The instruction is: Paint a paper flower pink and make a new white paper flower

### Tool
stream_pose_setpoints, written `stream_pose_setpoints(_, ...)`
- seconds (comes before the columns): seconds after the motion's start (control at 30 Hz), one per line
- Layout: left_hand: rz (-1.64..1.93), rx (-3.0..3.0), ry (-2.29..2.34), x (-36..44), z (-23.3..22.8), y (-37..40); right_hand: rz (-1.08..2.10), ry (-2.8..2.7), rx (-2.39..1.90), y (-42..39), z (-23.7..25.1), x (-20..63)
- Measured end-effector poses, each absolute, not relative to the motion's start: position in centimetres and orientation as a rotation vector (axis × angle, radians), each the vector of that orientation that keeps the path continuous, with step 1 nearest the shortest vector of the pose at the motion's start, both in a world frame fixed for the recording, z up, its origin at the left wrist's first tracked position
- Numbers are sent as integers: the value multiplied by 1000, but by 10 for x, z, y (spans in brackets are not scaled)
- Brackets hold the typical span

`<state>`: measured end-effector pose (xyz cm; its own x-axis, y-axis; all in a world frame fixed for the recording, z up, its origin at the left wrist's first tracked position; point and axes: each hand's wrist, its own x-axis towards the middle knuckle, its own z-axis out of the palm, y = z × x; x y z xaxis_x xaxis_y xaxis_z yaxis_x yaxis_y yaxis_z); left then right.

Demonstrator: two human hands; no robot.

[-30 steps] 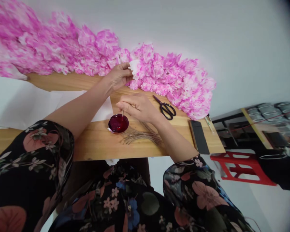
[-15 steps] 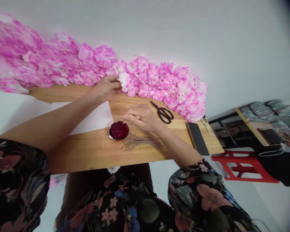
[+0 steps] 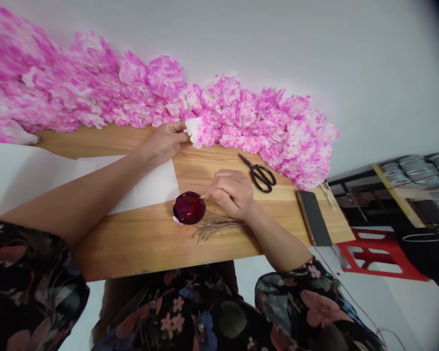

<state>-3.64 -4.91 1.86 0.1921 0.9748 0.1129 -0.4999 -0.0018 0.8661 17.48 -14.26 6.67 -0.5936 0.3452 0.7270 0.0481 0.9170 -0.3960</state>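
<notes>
My left hand [image 3: 168, 141] reaches to the back of the table, its fingertips pinching a white flower [image 3: 193, 131] with ruffled edges. That flower sits right in front of the bank of pink and white flowers [image 3: 241, 117]. Closer to me, my right hand [image 3: 232, 193] is closed around a thin stick [image 3: 202, 197]. The tip of the stick is in a small bowl of dark red liquid [image 3: 189, 208]. A bundle of thin brown stems [image 3: 219, 225] lies partly beneath my right hand and wrist.
Black-handled scissors [image 3: 262, 176] lie behind my right hand. A dark phone [image 3: 313, 219] rests near the right end of the wooden table [image 3: 139, 253]. White paper sheets [image 3: 149, 183] lie under my left forearm. A red stool [image 3: 382, 258] stands to the right.
The view has shifted slightly. My right hand has turned and drawn a little to the right of the bowl, the stick's tip still in it. My left hand keeps its pinch on the white flower.
</notes>
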Motion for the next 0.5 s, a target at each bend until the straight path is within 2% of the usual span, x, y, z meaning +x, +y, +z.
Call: stream_pose_setpoints(0.5,1392,989,679,-31,21,-56,409,-2175,-255,-148,68,178)
